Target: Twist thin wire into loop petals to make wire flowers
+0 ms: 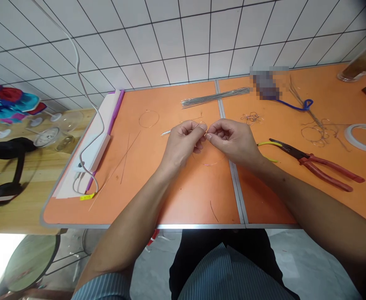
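Over the middle of the orange table [183,191], my left hand [185,139] and my right hand [234,139] meet fingertip to fingertip. Both pinch a thin copper-coloured wire [209,164], whose faint curve hangs below the fingers. Exactly how its ends sit between the fingertips is too small to make out. Beside my left hand lies a short silvery rod or wire bundle [165,133], partly covered by it. A thin wire ring [149,119] rests further left. Pliers with red handles [317,164] lie right of my right hand, near a piece of yellow wire [268,143].
A bundle of straight metal wires [214,98] lies at the back by the tiled wall. Tangled wire [252,118], blue cord [292,105] and a white ring-shaped roll [365,137] are on the right. A white power strip [92,156] with its cable stands left.
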{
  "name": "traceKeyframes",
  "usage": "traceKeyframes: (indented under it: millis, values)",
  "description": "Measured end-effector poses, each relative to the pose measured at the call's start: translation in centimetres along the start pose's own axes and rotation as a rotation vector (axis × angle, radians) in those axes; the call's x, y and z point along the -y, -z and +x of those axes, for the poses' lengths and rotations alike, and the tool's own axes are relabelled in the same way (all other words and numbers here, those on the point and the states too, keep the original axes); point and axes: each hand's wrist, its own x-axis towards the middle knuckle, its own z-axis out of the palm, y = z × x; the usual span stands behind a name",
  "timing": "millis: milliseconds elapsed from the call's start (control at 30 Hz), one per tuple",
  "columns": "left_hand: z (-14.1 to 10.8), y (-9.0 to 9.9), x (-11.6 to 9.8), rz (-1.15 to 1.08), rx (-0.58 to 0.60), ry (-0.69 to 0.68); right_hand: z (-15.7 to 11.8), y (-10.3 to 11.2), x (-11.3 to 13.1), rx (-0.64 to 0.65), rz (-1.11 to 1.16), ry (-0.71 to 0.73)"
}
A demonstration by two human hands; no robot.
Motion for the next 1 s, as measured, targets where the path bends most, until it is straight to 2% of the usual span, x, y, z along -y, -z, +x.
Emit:
traceKeyframes:
  millis: [367,500,667,1000]
  values:
    - [0.17,0.60,0.15,0.142,0.028,-0.109,-0.02,0.20,0.30,0.013,-0.059,0.061]
    - [0.26,0.68,0.12,0.161,0.044,-0.118,0.06,0.14,0.14,0.029,0.041,-0.024]
    - [0.36,0.54,0.30,0.204,-0.003,-0.120,0.16,0.01,0.04,0.039,0.108,-0.098]
    - [0.44,0.34,0.62,0.176,-0.030,-0.082,-0.19,-0.22,0.08,-0.016,-0.043,0.074]
